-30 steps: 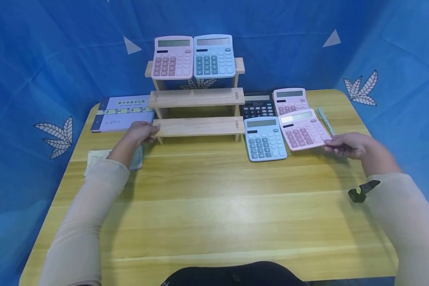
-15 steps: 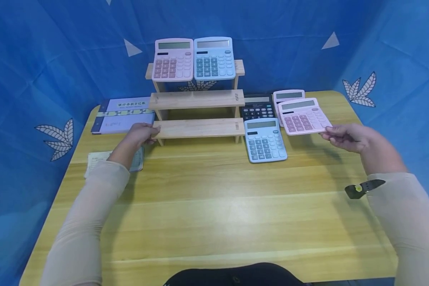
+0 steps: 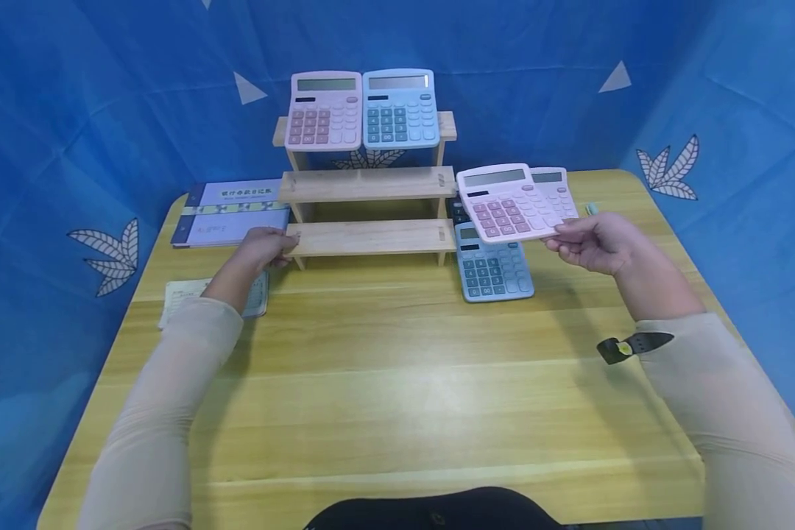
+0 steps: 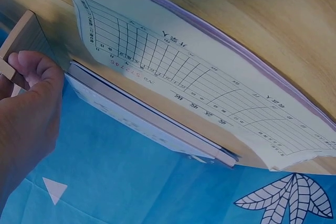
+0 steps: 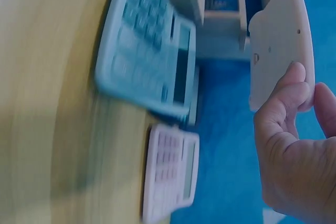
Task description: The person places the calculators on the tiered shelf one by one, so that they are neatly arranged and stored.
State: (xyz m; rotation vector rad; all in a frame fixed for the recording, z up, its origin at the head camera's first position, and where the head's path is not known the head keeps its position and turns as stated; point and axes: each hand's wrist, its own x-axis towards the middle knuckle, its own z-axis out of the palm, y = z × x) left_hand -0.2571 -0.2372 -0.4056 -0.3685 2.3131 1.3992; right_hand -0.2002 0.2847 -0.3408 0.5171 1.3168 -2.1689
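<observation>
In the head view, the person's right hand [image 3: 594, 243] pinches a pink calculator [image 3: 506, 204] at two o'clock; the left hand [image 3: 260, 249] (at nine) grips the lowest wooden shelf [image 3: 374, 238].

Wooden table [image 3: 397, 412] under rack [image 3: 371, 237], ledger [image 3: 235, 210], blue calculator [image 3: 495, 276]

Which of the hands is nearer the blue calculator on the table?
Right. The right hand is to the right of the blue calculator, pinching a raised pink calculator; the left hand is farther off, left of the blue one, gripping the end of the lowest shelf.
</observation>
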